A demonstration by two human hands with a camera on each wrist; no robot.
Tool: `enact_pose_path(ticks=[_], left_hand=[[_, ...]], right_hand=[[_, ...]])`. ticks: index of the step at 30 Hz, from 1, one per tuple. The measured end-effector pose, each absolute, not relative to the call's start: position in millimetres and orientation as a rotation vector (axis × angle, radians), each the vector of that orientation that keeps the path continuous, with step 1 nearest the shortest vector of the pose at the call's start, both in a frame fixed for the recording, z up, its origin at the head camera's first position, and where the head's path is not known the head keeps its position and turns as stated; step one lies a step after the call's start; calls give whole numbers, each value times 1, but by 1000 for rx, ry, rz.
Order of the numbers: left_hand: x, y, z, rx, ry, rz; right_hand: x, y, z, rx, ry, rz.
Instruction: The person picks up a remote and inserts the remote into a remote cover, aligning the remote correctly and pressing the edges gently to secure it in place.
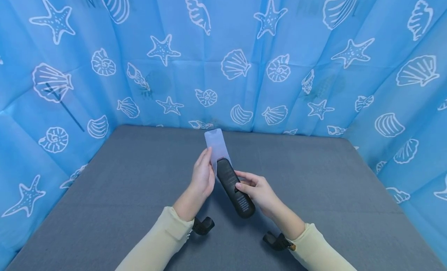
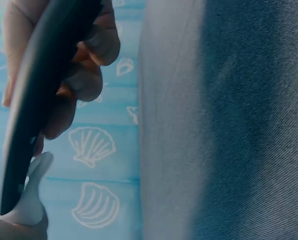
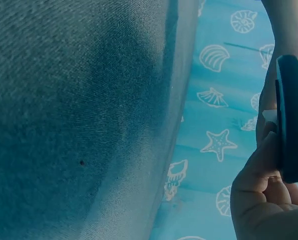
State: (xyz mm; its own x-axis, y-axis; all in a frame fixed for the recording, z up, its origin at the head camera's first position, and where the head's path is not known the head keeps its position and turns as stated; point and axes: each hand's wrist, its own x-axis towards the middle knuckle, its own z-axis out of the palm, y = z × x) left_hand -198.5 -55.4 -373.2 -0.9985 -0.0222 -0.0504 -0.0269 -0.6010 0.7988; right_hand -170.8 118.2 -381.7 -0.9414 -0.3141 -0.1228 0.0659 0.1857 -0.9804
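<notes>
My left hand (image 1: 202, 176) holds a pale translucent sleeve (image 1: 215, 141) along its left edge; the sleeve extends toward the back of the table. My right hand (image 1: 256, 189) pinches a black remote control (image 1: 232, 185) from the side, with the thumb on the face that carries small printed text. The remote slants, its red-edged far end overlapping the near part of the sleeve. In the left wrist view, curled fingers (image 2: 84, 80) grip the remote's dark curved body (image 2: 44, 95), and the white sleeve (image 2: 31, 205) sits at its lower end. The right wrist view shows the remote (image 3: 292, 120) edge-on.
A grey cloth-covered table (image 1: 146, 154) lies under both hands. Blue curtains (image 1: 209, 77) with white shells and starfish rise along the back and sides. Black straps with mounts (image 1: 204, 225) sit on both wrists beside the cream sleeves (image 1: 158, 240).
</notes>
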Motion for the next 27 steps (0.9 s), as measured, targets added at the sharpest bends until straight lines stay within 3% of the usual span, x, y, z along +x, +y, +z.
enact_pose_path(ticks=[8, 27], left_hand=[[-197, -52, -380, 47, 1417, 2812], [-195, -52, -378, 186, 1376, 2725]], right_hand=[[-171, 119, -384, -311, 2111, -1876], [-186, 116, -369, -165, 2206, -1976]])
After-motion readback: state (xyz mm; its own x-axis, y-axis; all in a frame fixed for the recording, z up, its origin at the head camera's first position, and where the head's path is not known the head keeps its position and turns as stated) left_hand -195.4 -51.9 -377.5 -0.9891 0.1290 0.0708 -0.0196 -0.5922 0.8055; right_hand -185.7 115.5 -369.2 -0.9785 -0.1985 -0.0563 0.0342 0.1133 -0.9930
